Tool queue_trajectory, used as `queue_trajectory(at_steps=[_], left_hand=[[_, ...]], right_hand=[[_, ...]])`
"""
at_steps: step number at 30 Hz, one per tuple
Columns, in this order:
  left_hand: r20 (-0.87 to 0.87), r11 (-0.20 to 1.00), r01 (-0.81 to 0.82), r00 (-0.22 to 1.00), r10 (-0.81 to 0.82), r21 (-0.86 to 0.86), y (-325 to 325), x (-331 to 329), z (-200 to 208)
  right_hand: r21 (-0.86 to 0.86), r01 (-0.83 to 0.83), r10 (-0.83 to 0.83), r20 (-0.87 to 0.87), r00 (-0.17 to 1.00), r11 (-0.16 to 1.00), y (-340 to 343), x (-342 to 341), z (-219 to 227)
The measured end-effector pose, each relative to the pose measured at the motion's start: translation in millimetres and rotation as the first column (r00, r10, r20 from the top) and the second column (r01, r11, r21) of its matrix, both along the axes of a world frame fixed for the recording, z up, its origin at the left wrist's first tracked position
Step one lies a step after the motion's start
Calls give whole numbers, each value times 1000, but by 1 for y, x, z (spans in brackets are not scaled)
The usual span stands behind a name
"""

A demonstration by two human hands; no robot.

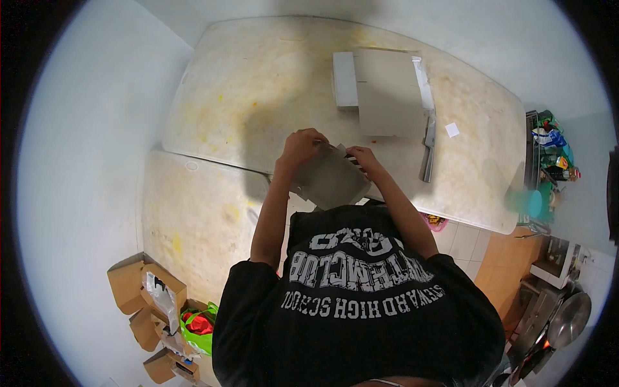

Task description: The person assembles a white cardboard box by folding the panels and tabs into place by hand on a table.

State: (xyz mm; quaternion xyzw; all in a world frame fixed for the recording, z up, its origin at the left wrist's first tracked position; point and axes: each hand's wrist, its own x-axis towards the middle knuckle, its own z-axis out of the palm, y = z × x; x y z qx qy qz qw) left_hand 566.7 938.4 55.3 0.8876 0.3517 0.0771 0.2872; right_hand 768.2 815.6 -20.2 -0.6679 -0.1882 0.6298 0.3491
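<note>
A grey cardboard piece [332, 180], folded or box-like, is tilted between my two hands at the table's near edge, close to my body. My left hand [303, 147] is closed on its far left corner, with the fingertips bent over the edge. On the far right side my right hand [365, 160] grips the same piece, its fingers curled by a dark strip or gap I cannot make out. Beyond my right hand lies a flat grey cardboard sheet [390, 97] over white pieces, one being a white box-like piece [345, 79]. A knife [428, 151] rests right of it.
A small white square [451, 129] lies on the stained table [213, 84]. Open cardboard boxes [127, 284] and a green bag [196, 329] stand lower left. At right are a rack of packets [551, 145], a teal cup [532, 203] and a metal pan [570, 319].
</note>
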Motion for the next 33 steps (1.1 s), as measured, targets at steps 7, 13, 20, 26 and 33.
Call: queue_trajectory(at_steps=[7,13,20,26,33], left_hand=[[-16,1000,-9,1000,8,-9,3,1,-1],[-238,977,90,970,-42,194,-10,29,13],[-362,938,258,918,-164,230,-24,47,-5],[-286,956,207,947,-143,209,-28,43,2],[-97,995,-97,990,100,38,2,22,11]], right_hand=[[10,-31,31,14,999,999,0,0,-6],[319,-77,29,152,988,945,-2,-3,-31],[346,-69,-27,267,963,936,-1,-7,-17],[417,-119,-55,383,922,901,-6,-6,-15],[461,-235,-28,495,869,856,-4,-14,-6]])
